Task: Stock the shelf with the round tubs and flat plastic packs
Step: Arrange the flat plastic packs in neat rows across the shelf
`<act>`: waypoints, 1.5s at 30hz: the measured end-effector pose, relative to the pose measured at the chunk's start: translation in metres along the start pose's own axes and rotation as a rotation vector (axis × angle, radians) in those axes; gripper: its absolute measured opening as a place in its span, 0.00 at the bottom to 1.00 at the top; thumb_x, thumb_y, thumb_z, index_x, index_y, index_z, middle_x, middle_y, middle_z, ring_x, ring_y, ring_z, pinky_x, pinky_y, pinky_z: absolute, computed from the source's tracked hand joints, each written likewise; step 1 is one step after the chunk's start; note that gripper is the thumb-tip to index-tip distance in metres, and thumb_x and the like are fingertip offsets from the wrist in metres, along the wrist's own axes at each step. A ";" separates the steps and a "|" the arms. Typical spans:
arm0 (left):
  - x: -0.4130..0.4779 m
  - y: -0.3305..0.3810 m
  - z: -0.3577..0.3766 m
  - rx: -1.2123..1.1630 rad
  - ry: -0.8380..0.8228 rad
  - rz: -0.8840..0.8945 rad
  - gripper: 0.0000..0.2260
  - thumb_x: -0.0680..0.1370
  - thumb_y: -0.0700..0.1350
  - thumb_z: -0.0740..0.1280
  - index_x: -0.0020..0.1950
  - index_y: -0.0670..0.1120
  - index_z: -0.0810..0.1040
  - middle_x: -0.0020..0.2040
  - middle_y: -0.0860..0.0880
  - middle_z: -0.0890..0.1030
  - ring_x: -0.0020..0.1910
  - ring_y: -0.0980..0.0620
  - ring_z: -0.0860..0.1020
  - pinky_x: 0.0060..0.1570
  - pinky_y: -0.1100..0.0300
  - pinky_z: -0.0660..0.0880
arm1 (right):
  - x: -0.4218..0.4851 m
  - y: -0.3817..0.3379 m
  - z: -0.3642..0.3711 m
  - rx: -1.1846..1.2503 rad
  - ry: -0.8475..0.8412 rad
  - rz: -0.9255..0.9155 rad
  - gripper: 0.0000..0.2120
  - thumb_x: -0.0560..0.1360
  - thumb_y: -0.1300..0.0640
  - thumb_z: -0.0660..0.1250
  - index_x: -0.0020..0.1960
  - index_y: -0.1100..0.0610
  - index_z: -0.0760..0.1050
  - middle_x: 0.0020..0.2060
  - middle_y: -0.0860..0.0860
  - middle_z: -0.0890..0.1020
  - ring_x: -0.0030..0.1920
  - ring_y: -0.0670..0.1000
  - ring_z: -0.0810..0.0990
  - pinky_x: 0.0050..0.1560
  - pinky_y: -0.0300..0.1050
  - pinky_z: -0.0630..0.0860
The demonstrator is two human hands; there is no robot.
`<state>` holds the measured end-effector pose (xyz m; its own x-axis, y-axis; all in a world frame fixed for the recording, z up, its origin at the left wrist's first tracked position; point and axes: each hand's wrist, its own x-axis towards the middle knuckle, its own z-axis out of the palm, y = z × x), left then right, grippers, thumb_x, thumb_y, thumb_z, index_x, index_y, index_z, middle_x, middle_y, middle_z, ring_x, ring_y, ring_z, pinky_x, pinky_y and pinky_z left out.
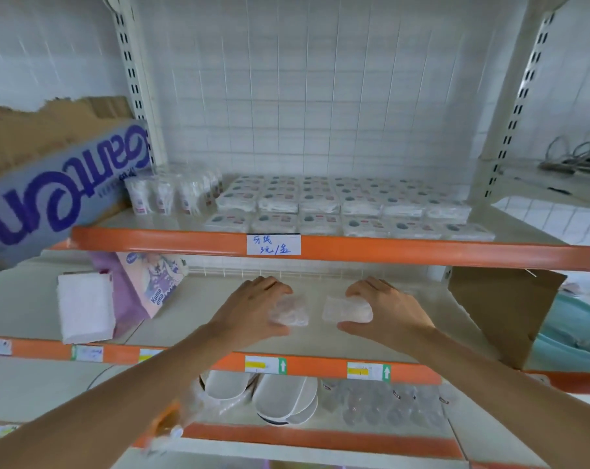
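Both hands reach into the middle shelf (405, 319), each curled around a clear plastic item. The left hand (253, 309) grasps a pack (291, 311) from its left side, and the right hand (388, 309) grasps a second pack (344, 309) from its right. Blur makes it hard to tell tub from flat pack. The two items sit close together but apart, at or just above the shelf surface; whether they touch it I cannot tell. Gripping from the outer sides likely lets the person set them side by side in a neat row. On the shelf above, tubs (171, 194) stand at the left with flat packs (340, 208) ranged in rows beside them. This middle shelf is mostly bare, so stocking here seems barely begun.
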<state>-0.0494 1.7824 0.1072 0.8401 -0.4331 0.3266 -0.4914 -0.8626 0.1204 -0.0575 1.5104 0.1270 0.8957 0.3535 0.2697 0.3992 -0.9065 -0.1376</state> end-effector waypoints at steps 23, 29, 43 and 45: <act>0.047 -0.014 -0.147 -0.063 0.303 -0.059 0.28 0.69 0.60 0.76 0.66 0.52 0.76 0.62 0.56 0.76 0.63 0.56 0.73 0.63 0.61 0.67 | 0.064 -0.022 -0.132 0.024 0.243 -0.015 0.26 0.73 0.36 0.68 0.66 0.48 0.72 0.63 0.44 0.75 0.62 0.48 0.75 0.56 0.43 0.73; 0.084 -0.019 -0.154 -0.016 0.304 -0.061 0.30 0.70 0.60 0.75 0.68 0.52 0.74 0.65 0.55 0.74 0.65 0.54 0.70 0.64 0.60 0.64 | 0.116 0.007 -0.133 -0.002 0.205 -0.013 0.28 0.75 0.36 0.65 0.68 0.51 0.69 0.66 0.48 0.74 0.66 0.51 0.73 0.64 0.48 0.71; 0.163 -0.034 -0.145 -0.017 0.236 -0.158 0.27 0.74 0.53 0.73 0.71 0.52 0.70 0.68 0.55 0.72 0.67 0.55 0.68 0.66 0.57 0.66 | 0.216 0.068 -0.120 -0.055 0.025 -0.013 0.31 0.73 0.32 0.64 0.69 0.48 0.67 0.63 0.47 0.76 0.61 0.50 0.76 0.57 0.49 0.75; 0.169 -0.036 -0.140 -0.012 0.217 -0.174 0.27 0.74 0.53 0.73 0.71 0.52 0.70 0.68 0.56 0.71 0.67 0.55 0.68 0.66 0.56 0.67 | 0.224 0.071 -0.115 -0.042 0.007 -0.012 0.31 0.72 0.31 0.65 0.69 0.47 0.67 0.63 0.47 0.76 0.60 0.50 0.76 0.56 0.49 0.76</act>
<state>0.0781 1.7769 0.2896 0.8440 -0.2117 0.4928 -0.3478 -0.9154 0.2025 0.1491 1.4988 0.2876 0.8894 0.3632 0.2775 0.4013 -0.9111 -0.0938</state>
